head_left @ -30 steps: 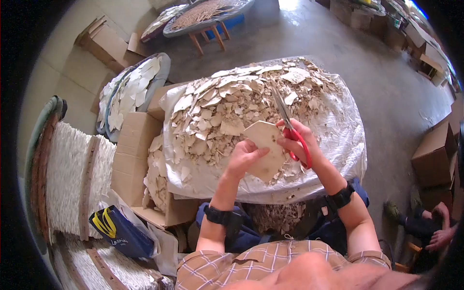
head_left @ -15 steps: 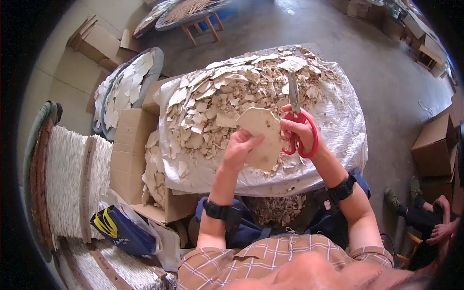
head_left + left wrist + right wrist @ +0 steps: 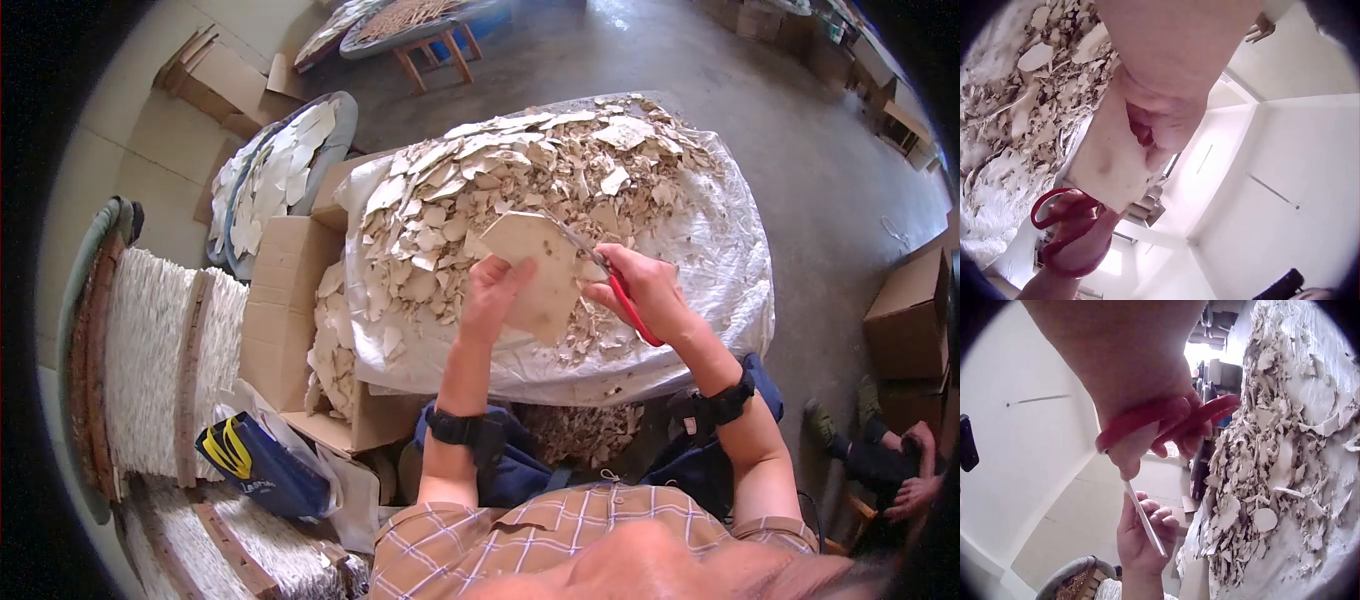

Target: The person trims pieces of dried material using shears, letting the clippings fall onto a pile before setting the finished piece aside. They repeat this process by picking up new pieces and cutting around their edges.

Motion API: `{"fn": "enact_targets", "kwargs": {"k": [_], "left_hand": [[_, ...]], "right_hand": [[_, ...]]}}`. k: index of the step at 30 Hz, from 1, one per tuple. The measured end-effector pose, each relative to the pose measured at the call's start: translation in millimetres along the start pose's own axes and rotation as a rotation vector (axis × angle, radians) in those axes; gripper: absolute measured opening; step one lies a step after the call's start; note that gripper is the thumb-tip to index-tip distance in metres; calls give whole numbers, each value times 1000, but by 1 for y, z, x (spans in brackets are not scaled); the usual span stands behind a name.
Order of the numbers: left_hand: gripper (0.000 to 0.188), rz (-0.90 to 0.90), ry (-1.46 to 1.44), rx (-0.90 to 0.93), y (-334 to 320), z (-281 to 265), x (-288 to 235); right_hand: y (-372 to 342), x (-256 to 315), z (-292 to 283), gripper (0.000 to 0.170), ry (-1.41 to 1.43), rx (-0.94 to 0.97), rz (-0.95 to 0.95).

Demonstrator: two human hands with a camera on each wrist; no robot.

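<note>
My left hand (image 3: 492, 300) pinches a flat, cream-coloured piece of stiff sheet (image 3: 548, 275) between thumb and fingers. The piece has straight cut edges and a few small brown spots. In my right hand (image 3: 648, 288) I grip red-handled scissors (image 3: 629, 303), with fingers through the loops. Their blades slant up and left along the piece's upper right edge. The left wrist view shows the spotted face of the piece (image 3: 1104, 159) and the red loops (image 3: 1075, 253) just beyond its edge. From the right wrist, the piece appears edge-on as a thin strip (image 3: 1145, 519).
Below my hands, a heap of pale scraps (image 3: 440, 220) lies on a white plastic sheet (image 3: 735, 300) over a table. A cardboard box (image 3: 278, 310), a blue bag (image 3: 268, 468) and stacked white sheets (image 3: 150, 350) stand left. A person's hands (image 3: 918, 490) rest at the far right.
The scissors have swung from pointing upward beside the piece to slanting left along its edge. Their loops faced the head camera half a second ago and now look narrow. My left hand keeps its pinch.
</note>
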State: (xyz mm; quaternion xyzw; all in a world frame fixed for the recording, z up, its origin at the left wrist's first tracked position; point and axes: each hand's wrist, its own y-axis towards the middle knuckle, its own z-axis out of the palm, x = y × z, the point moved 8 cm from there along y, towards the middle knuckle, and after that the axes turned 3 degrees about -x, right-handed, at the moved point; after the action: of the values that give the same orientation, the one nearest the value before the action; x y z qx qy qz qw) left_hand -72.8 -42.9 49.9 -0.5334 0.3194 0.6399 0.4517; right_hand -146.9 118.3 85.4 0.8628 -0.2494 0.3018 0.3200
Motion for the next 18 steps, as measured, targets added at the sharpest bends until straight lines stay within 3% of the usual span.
{"fn": "enact_targets", "kwargs": {"k": [13,16,18], "left_hand": [[20,86,103,-23,7,-7,5],[19,52,61,-65,3,-4,-2],[14,-24,89,-128,5,-11,1]], "right_hand": [[-9,-5,7,29,-50,-4,35],[-10,-13,17,33,-104,39,91],[-11,-22,17,34,-61,-24,233]]}}
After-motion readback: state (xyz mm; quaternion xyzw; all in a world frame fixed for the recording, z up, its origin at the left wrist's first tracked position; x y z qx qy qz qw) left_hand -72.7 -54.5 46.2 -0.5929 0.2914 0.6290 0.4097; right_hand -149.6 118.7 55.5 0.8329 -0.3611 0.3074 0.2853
